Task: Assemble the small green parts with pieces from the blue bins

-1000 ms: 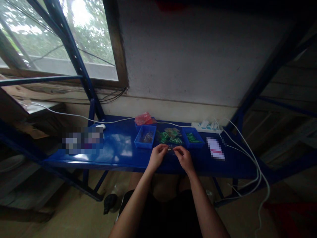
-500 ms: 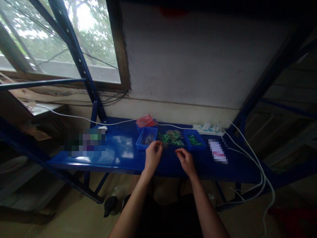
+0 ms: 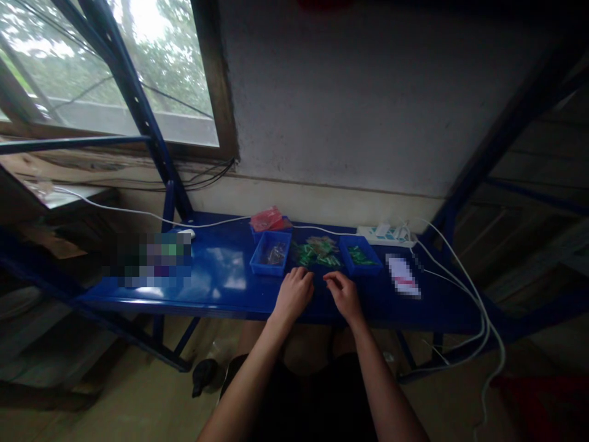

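My left hand (image 3: 294, 293) lies palm down on the blue shelf (image 3: 221, 288), with its fingertips at the near edge of a loose pile of small green packets (image 3: 317, 253). My right hand (image 3: 343, 294) sits a little to the right with its fingers curled. Whether it pinches anything is too dark to tell. A blue tray (image 3: 270, 252) with dark small parts stands just beyond my left hand. A second blue tray (image 3: 361, 256) with green packets stands beyond my right hand.
A red packet (image 3: 268, 219) lies behind the left tray. A white power strip (image 3: 385, 232) sits by the wall, and its white cables (image 3: 464, 288) hang off the right end. Blurred patches lie at the shelf's left (image 3: 151, 259) and right (image 3: 402, 276). Blue rack posts frame both sides.
One second ago both hands met over a small item in front of the pile. My left hand then reached to the left tray and has come back beside the right hand.
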### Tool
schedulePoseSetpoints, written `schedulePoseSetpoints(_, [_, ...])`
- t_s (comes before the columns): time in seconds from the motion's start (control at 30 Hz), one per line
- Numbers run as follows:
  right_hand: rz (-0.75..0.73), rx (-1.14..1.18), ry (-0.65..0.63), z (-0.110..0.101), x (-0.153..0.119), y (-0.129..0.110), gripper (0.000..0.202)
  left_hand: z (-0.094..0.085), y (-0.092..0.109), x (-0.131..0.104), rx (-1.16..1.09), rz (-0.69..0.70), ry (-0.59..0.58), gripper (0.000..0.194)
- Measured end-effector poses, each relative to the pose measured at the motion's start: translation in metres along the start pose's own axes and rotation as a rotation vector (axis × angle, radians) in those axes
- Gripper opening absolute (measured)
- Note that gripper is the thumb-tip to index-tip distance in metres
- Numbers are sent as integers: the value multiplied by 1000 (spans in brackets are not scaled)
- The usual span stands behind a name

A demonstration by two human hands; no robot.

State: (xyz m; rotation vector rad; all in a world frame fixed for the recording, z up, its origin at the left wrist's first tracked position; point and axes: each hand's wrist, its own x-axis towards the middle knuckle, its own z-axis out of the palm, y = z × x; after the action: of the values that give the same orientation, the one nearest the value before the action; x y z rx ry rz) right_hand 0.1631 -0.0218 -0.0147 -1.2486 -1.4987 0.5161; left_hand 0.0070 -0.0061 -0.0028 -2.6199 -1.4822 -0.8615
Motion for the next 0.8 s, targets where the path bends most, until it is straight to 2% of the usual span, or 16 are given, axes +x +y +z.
schedulePoseSetpoints(0.07, [3, -2, -1, 0, 0, -1, 18, 7, 2, 7, 4, -15, -55, 26])
schedulePoseSetpoints(0.17, [12, 0, -1, -1, 0, -3, 18, 13, -1, 18, 31, -76, -68, 30])
schedulePoseSetpoints(0.37, [11, -3, 4, 0, -1, -3, 18, 9, -2, 27, 143, -115, -164, 26])
schedulePoseSetpoints(0.67, [2, -1, 1, 0, -1, -1, 18, 9, 0, 25, 118, -140, -114, 19])
schedulePoseSetpoints(0.8, [-4, 0, 3, 0, -1, -1, 18, 7, 2, 28, 121, -191, -154, 20])
